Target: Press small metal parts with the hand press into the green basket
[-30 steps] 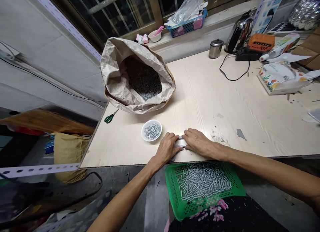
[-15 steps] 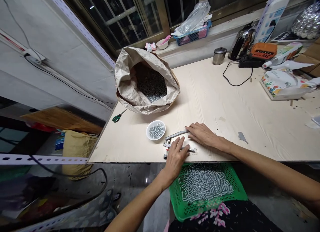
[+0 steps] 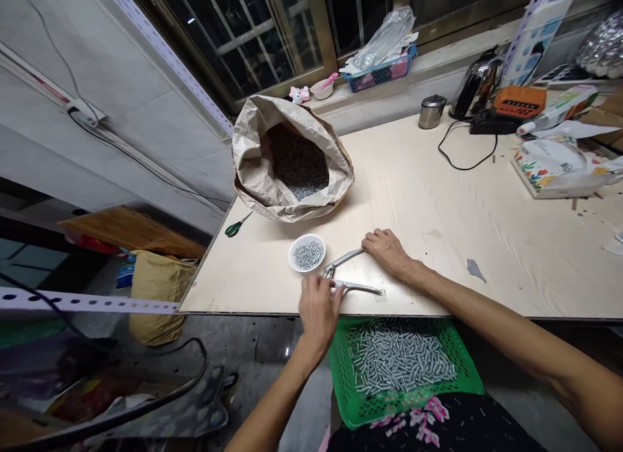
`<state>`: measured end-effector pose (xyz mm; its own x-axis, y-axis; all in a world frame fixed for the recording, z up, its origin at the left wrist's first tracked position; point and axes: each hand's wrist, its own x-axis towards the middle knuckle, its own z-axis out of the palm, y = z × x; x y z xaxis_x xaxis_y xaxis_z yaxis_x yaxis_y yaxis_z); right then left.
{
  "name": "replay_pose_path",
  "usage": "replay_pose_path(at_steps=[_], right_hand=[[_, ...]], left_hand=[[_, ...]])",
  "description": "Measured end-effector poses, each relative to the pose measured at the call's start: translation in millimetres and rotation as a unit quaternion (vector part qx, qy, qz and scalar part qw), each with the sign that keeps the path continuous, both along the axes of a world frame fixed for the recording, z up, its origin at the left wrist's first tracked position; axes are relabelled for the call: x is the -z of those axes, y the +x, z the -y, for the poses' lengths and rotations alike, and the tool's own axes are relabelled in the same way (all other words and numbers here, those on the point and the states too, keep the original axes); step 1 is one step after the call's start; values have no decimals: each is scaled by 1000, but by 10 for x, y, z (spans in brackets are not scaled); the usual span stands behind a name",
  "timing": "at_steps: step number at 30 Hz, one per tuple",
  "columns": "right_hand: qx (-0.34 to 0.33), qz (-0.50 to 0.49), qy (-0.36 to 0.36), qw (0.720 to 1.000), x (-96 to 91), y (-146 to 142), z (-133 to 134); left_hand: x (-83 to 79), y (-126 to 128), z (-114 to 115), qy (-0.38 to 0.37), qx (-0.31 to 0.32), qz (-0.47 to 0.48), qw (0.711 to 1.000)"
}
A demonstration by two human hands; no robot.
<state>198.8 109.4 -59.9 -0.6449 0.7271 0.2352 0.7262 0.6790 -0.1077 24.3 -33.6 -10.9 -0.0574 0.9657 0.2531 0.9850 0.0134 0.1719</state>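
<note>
Head view: a spring-loaded, plier-like hand tool (image 3: 346, 257) lies on the bench (image 3: 413, 199), close to its front edge and between the person's two hands. Its working end is toward the left hand (image 3: 318, 309), and from there its length runs to the right, the two handles spreading in a narrow V. The far handle slants away from the person and ends at the right hand (image 3: 387, 251); the near handle runs roughly along the front edge, its tip free over a small worn patch. The left hand is thus the nearer to the working end, the right hand to the handle ends.

The left hand is bent, fingers close together and thumb set a little apart, covering the working end; whether it pinches the tool or a small piece there, I cannot tell. The right hand is loosely curled, its fingertips at the end of the far handle; how firmly they hold is hidden.

The tool looks bare grey metal, slim in the handles, with a coil spring (image 3: 331, 271) near the pivot.

Just beyond the working end stands a white bowl (image 3: 291, 256) of small shiny metal pins. A green perforated basket (image 3: 344, 387) of similar silvery pieces sits below the bench edge, at the person's lap.
</note>
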Motion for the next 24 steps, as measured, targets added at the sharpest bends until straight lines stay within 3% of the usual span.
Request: replay_pose_path(at_steps=[3, 7, 9, 11, 15, 17, 20, 22, 24], right_hand=[[-1, -15, 10, 1000, 31, 9, 24], [-1, -36, 21, 999, 57, 18, 42], [-2, -44, 21, 999, 67, 16, 44], [-2, -49, 20, 999, 76, 11, 41], [0, -50, 25, 998, 86, -1, 31], [1, -50, 24, 998, 87, -4, 29], [-1, -54, 19, 998, 87, -3, 29], [-3, -57, 20, 998, 87, -1, 31], [-6, -60, 22, 998, 90, 2, 32]], left_hand=[[-91, -195, -77, -121, -80, -27, 989], [-92, -327, -201, -265, -103, 38, 958], [-89, -321, -229, -296, -104, 42, 949], [-104, -286, -236, -273, -93, -3, 957], [-218, -240, -271, -158, -73, -105, 979], [-315, -248, -300, -111, -98, -67, 987], [-456, -225, -269, -91, -108, 72, 987], [-509, -165, -195, -136, -31, 144, 980], [-526, -115, -146, -175, 50, 157, 971]])
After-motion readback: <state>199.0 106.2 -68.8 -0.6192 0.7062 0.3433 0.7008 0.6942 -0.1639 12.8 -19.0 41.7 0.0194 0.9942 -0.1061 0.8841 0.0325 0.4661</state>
